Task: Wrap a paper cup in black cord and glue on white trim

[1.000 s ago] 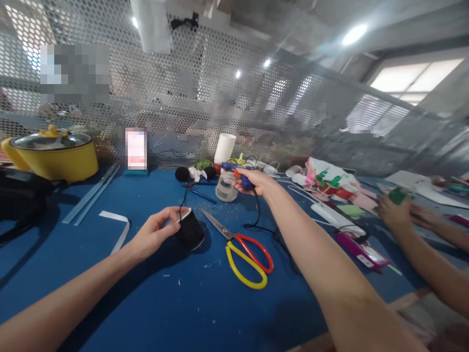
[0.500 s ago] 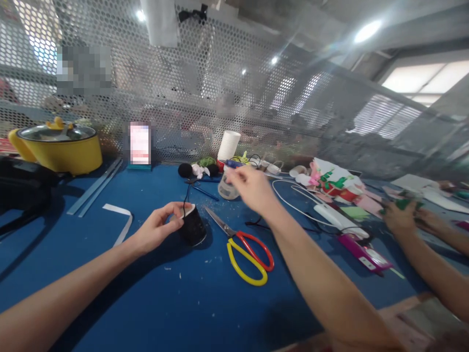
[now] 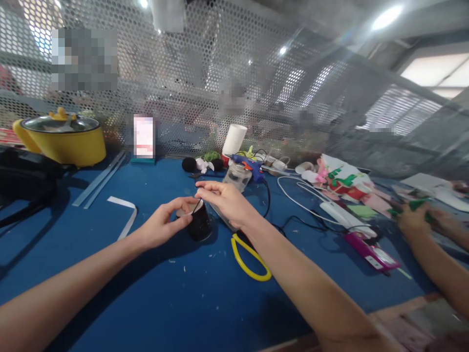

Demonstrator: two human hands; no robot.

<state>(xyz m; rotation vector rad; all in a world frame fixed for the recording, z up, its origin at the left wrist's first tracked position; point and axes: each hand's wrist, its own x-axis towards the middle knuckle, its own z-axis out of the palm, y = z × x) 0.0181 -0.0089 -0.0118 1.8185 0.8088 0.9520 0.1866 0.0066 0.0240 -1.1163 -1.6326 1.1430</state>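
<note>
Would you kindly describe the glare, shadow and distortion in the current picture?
Head view: ceiling light flaring, window washed out; head view: soft shadow at the base of the black cup; head view: wide-angle stretching toward the edges.

Black cup (image 3: 200,226): small and dark-sided, its open top facing up with a pale inside showing
Cup's pose: near upright, tilted a little to the left, the left fingers (image 3: 181,223) gripping its rim
Cup's place: at the middle of the blue table (image 3: 146,298) (whether its base touches is hard to tell)
Black cord (image 3: 197,206): thin, slanting straight up and rightward from the rim, its upper end between the right fingers (image 3: 209,187)
</note>
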